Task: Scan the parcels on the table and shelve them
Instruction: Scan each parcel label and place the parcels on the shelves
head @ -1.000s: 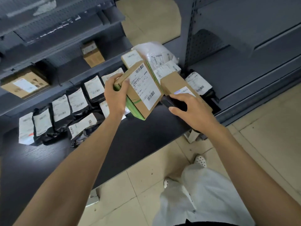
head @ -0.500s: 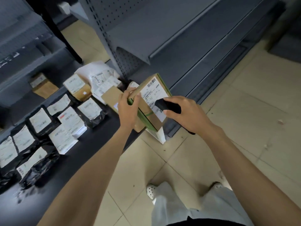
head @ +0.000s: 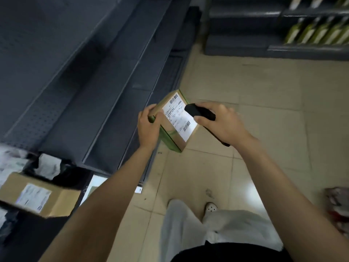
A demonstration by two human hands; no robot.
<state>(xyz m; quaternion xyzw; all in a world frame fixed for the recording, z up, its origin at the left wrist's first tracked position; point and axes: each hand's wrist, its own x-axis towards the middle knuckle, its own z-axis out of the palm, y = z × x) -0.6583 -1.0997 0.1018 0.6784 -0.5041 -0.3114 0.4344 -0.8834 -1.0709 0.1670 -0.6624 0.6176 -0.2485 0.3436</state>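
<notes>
My left hand [head: 149,127] grips a brown cardboard parcel [head: 176,122] with green tape and a white barcode label, held tilted above the floor beside the grey shelving. My right hand [head: 219,123] holds a black handheld scanner [head: 199,112], its head over the parcel's label. At the lower left the dark table [head: 37,241] carries another brown box [head: 35,197] with a label, plus black and white bagged parcels [head: 47,165], all blurred.
Grey metal shelves [head: 98,87] run along the left, their boards bare. A second shelf unit [head: 283,52] at the top right holds several green and white packs [head: 319,33]. Beige floor tiles lie below; a red and grey item [head: 338,207] sits at the right edge.
The view has swung right, away from the table toward the shelves and floor. Both hands carried the parcel and scanner along; the scanner stays at the label.
</notes>
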